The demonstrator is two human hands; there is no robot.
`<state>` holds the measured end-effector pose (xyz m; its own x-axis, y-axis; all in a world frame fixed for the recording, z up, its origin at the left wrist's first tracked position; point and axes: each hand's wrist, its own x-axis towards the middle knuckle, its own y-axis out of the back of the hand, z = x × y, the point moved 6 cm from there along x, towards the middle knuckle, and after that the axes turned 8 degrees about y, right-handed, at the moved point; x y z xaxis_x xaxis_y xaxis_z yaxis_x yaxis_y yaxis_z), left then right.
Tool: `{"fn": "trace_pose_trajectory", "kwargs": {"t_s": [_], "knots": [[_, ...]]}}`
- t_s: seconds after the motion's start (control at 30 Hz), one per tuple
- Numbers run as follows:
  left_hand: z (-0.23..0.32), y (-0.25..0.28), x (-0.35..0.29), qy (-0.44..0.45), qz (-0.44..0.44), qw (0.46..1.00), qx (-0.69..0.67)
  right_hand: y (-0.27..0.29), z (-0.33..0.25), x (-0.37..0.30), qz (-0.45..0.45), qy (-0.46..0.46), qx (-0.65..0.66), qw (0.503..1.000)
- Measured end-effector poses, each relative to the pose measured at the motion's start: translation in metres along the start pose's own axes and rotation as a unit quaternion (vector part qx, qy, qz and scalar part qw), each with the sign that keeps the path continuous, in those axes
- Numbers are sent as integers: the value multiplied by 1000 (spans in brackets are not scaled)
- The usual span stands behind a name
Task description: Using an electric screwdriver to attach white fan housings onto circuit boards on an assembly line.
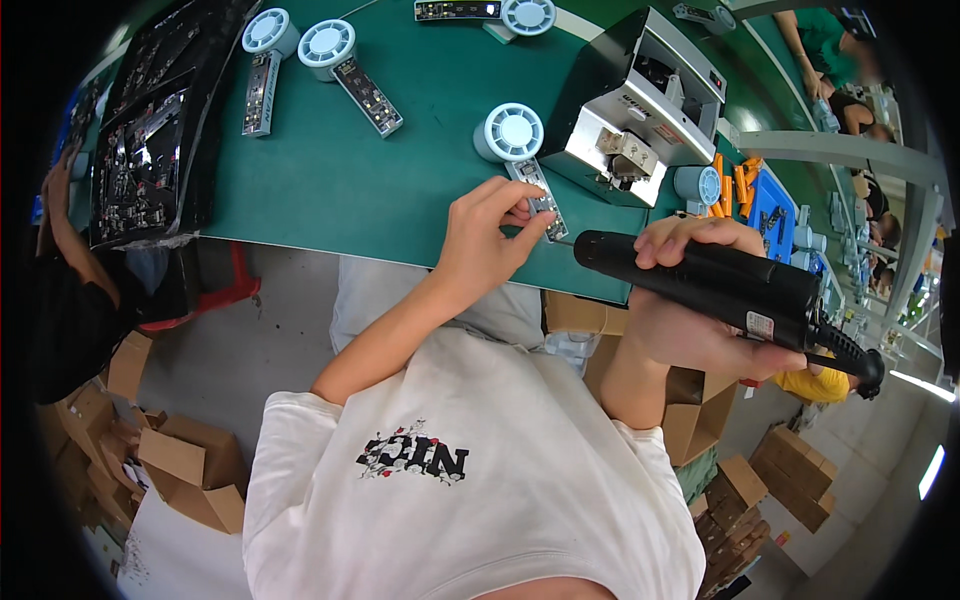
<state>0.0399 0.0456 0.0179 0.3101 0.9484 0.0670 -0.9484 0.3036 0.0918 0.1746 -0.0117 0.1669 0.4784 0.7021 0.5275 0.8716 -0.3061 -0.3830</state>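
A light blue handheld fan (513, 133) lies on the green bench, its round grille away from me. Its open handle (540, 196) points toward me and shows a circuit board inside. My left hand (487, 232) grips this handle, index fingertip and thumb closed over the board; anything small between them is hidden. Wrapped in my right hand (700, 300) is a black electric screwdriver (715, 277), held almost level, its cord running off to the right. The thin bit reaches the near end of the handle; whether it touches a screw is too small to tell.
A silver and black machine (645, 110) stands just right of the fan. More opened fans (327, 45) lie at the back, and black trays of boards (150, 140) at left. A blue tray (770, 215) and orange parts (742, 185) sit at right. Co-workers are on both sides.
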Motion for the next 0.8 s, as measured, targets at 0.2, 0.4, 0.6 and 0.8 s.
{"fn": "trace_pose_trajectory", "kwargs": {"t_s": [0.2, 0.4, 0.6, 0.8], "knots": [[1, 2, -1, -4, 9, 1000, 5, -2, 10, -4, -52, 16, 33, 998], [2, 0, 1, -5, 8, 1000, 11, -4, 12, -6, -56, 20, 10, 998], [2, 0, 1, -9, 6, 1000, 14, -9, 5, 6, -144, -32, 29, 989], [1, 0, 1, 4, 4, 1000, 16, 23, -18, 90, -46, 49, 1, 998]]}}
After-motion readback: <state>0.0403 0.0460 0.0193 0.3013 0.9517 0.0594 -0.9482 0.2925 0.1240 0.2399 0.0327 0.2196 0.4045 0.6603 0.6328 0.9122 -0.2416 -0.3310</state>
